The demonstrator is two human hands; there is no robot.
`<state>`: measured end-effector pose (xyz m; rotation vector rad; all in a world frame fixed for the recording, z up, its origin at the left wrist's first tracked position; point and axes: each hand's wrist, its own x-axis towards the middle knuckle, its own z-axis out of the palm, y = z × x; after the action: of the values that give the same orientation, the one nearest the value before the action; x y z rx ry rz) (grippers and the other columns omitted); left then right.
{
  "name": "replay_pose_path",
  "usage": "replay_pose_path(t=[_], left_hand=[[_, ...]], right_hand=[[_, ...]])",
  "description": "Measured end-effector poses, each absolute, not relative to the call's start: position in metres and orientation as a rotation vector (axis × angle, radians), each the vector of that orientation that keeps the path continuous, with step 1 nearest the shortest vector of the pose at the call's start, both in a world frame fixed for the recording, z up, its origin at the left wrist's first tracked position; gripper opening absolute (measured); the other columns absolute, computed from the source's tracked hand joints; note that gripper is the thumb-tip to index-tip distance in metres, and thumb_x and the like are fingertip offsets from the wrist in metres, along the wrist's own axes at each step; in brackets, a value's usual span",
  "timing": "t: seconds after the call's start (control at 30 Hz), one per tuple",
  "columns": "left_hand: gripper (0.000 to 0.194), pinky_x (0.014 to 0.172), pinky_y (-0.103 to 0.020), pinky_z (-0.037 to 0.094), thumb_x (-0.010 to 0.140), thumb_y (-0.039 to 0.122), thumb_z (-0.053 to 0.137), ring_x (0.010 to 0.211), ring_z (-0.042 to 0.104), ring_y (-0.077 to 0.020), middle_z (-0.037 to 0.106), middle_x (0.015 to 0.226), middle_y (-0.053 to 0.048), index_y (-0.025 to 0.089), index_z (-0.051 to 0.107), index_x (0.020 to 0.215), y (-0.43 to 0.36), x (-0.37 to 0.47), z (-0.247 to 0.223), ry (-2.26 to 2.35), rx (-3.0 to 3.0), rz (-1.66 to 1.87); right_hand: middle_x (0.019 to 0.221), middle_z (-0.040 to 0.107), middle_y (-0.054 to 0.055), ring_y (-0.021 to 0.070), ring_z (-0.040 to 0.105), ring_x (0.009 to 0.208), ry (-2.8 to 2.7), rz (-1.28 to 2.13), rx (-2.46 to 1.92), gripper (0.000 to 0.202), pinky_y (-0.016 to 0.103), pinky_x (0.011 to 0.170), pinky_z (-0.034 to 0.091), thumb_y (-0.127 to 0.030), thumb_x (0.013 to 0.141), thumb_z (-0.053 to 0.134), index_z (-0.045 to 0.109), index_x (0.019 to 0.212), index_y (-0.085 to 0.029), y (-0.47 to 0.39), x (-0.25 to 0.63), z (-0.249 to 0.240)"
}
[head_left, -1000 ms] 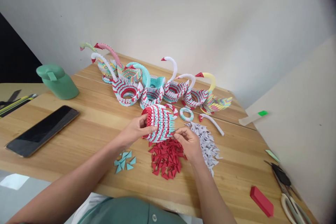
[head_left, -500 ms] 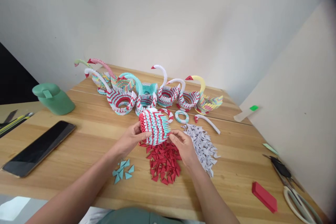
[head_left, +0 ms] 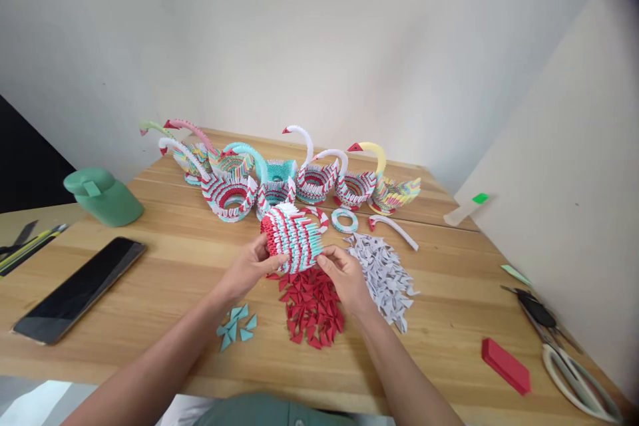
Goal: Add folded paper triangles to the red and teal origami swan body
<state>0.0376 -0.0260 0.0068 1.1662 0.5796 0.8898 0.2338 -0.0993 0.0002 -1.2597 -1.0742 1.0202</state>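
Note:
A rounded body of folded paper pieces (head_left: 292, 239), striped red, white and light blue, is held tilted above the table. My left hand (head_left: 252, 266) grips its left side, thumb across the front. At its lower right edge, my right hand (head_left: 344, 273) has thumb and fingers pinched together; whatever lies between them is too small to make out. Below are a pile of red triangles (head_left: 314, 313), a pile of pale grey-white triangles (head_left: 384, 276) on the right, and a few light blue triangles (head_left: 237, 326) on the left.
Several paper swans (head_left: 229, 196) stand behind the hands, with a blue-white ring (head_left: 344, 220) and a loose white neck (head_left: 397, 231) nearer. A phone (head_left: 80, 286) and green bottle (head_left: 104, 196) lie left; scissors (head_left: 574, 373) and a red block (head_left: 506, 365) lie right.
The view has shifted slightly. My right hand's fingertips have moved a little left along the edge of the paper body; my left hand keeps its grip.

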Motion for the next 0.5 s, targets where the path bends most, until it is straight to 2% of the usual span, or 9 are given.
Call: replay_pose_path(t=[0.2,0.5], left_hand=[[0.039,0.084,-0.032,0.052,0.073,0.026,0.079,0.090,0.068,-0.0203,0.074,0.100,-0.006,0.018,0.065,0.108,-0.022,0.037,0.010,0.540,0.963,0.970],[0.034,0.088,-0.036,0.051,0.073,0.025,0.078,0.095,0.068,-0.0239,0.074,0.100,-0.009,0.016,0.067,0.104,-0.018,0.035,0.014,0.483,0.814,1.005]], right_hand=[[0.098,0.071,0.007,0.0222,0.065,0.090,-0.974,1.113,-1.042,0.039,0.035,0.082,0.052,-0.055,0.089,0.055,0.067,0.107,-0.022,-0.098,0.234,-0.003],[0.084,0.072,0.007,0.0199,0.065,0.075,-0.918,1.085,-1.095,0.040,0.034,0.073,0.053,-0.055,0.088,0.057,0.070,0.098,-0.019,-0.094,0.244,-0.010]])
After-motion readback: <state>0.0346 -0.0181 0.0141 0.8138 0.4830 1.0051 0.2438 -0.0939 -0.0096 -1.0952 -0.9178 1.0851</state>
